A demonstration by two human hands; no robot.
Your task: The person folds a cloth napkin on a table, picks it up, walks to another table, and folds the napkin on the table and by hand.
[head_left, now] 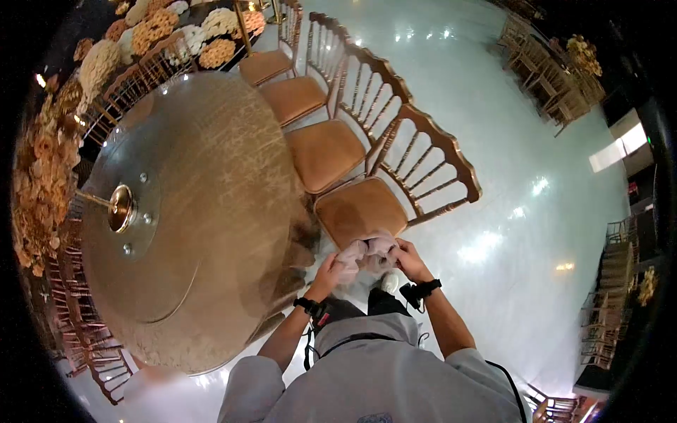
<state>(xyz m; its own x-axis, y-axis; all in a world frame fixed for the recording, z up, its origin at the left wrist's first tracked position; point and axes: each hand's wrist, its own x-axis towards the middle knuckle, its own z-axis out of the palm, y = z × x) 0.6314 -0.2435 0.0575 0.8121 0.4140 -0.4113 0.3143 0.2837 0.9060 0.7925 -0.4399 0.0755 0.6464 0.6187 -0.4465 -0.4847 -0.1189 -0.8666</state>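
A crumpled, pale pinkish-grey cloth (pixel 368 252) is stretched between my hands in front of my body. My left hand (pixel 328 273) grips its left side with closed fingers. On the other side my right hand (pixel 411 261) pinches the cloth's edge. Just beyond the cloth is the brown padded seat of the nearest chair (pixel 361 209), its spindled gold-brown back (pixel 434 166) rising to the right. The cloth overlaps the seat's near edge in view; whether they touch I cannot tell.
A large round table (pixel 226 176) with a glass turntable (pixel 169 247) and a gold stand (pixel 121 209) fills the left. More chairs (pixel 328 151) line its edge. Flower arrangements (pixel 151 32) bank up at the far left. Shiny pale floor (pixel 508 211) stretches right, with chairs (pixel 550 70) along the wall.
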